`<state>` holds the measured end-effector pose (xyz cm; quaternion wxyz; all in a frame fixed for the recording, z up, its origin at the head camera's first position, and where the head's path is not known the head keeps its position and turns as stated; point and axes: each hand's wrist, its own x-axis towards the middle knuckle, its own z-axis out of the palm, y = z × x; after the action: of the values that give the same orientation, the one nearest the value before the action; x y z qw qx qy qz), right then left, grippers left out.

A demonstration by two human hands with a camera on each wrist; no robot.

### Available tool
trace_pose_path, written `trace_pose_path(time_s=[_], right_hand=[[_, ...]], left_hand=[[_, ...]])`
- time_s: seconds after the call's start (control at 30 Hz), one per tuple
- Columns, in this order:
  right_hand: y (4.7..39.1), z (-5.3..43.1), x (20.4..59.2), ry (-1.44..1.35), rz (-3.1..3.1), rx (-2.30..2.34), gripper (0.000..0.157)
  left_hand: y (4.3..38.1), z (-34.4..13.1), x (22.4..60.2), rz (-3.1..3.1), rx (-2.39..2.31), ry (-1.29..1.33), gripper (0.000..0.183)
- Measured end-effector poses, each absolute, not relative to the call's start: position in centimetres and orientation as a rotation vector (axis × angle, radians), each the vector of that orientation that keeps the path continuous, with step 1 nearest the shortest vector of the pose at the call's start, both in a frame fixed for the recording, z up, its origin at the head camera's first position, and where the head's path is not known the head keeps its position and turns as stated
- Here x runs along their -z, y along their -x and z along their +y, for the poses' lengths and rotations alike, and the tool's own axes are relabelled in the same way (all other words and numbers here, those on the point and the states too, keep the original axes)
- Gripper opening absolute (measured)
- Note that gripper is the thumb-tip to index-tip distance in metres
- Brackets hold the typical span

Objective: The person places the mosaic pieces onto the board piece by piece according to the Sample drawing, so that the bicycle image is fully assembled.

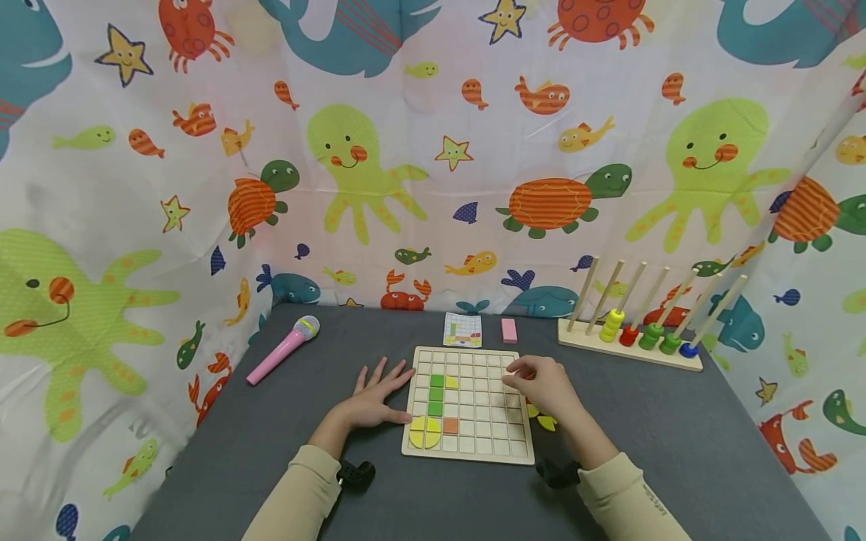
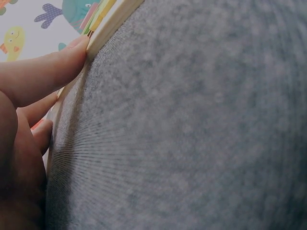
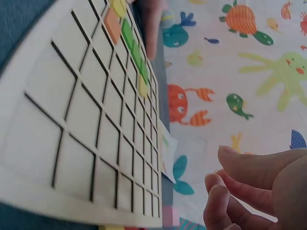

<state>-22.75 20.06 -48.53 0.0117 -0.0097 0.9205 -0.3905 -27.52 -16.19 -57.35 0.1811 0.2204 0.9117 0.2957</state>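
Square pale wooden grid board (image 1: 483, 412) flat on dark grey table (image 1: 223, 466), between both hands. Left hand (image 1: 370, 400) laid palm down, fingers straight and spread wide, gripping nothing; thumb and index tip touching board's left edge, thumb just beside near left corner cells. Right hand (image 1: 544, 382) raised over far right part of board, fingers bent, thumb tip close to fingertips, narrow gap; cannot tell whether holding anything small. Board below right fingertips, apart from them in right wrist view; filled cells well to left of that grip.

Set in board: round yellow disc made of quarter pieces (image 1: 418, 438), at near left corner; small orange square tile (image 1: 449, 426), just right of disc; column of three green square tiles (image 1: 436, 395), beyond disc; small yellow piece (image 1: 452, 382), right of farthest green tile. Loose yellow pieces (image 1: 546, 423) on table beside board's right edge, partly behind right hand.

Farther out: printed pattern card (image 1: 463, 330) and pink rectangular block (image 1: 509, 330) behind board; pink toy microphone (image 1: 277, 357) far left; wooden peg stand with coloured rings (image 1: 663, 358) far right; white curtain with printed sea animals (image 1: 446, 98) behind everything
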Motion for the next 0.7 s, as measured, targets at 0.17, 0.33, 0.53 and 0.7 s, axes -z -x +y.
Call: trace_pose_path(time_s=[0.17, 0.33, 0.53, 0.7], right_hand=[[23.2, 21.6, 48.2, -0.015, 2.872, 1.212, 0.032], [23.3, 23.0, 47.9, -0.052, 2.866, 1.211, 0.038], [23.7, 24.7, 48.0, -0.061, 2.878, 1.204, 0.041], [24.3, 26.1, 48.9, -0.122, 2.853, 1.214, 0.041]], left_hand=[[27.6, -16.2, 57.4, 2.578, -0.824, -0.616, 0.098], [27.5, -16.2, 57.3, 2.574, -0.824, -0.633, 0.099], [27.2, -16.1, 56.7, 2.567, -0.846, -0.647, 0.098], [27.0, -16.1, 56.6, 2.563, -0.858, -0.652, 0.099]])
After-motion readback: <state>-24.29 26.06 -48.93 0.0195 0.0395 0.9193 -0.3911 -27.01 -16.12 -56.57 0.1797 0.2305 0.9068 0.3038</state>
